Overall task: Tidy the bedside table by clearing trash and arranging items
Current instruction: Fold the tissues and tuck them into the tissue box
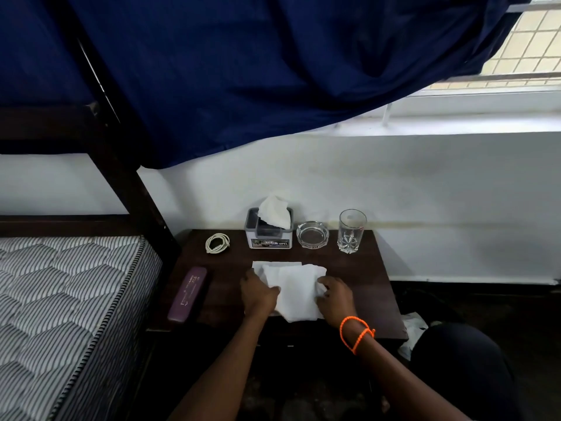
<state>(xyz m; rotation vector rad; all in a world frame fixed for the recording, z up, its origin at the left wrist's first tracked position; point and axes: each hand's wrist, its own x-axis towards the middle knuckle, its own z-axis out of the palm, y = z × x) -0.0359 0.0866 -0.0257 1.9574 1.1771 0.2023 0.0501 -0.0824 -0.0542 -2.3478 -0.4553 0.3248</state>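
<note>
A white tissue sheet (296,288) lies spread in the middle of the dark wooden bedside table (364,287). My left hand (258,294) holds the sheet's left edge, thumb on top of it. My right hand (334,299) pinches the right edge, which is crumpled under the fingers. Along the back of the table stand a grey tissue box (269,230) with a tissue sticking up, a glass ashtray (312,234) and an empty drinking glass (351,230). A coiled white cable (217,243) lies at the back left. A purple case (187,294) lies along the left edge.
A striped mattress (60,299) on a dark bed frame adjoins the table on the left. A blue curtain (243,71) hangs above against the white wall. Crumpled white paper (413,329) lies on the floor to the right of the table, beside my dark-clad knee.
</note>
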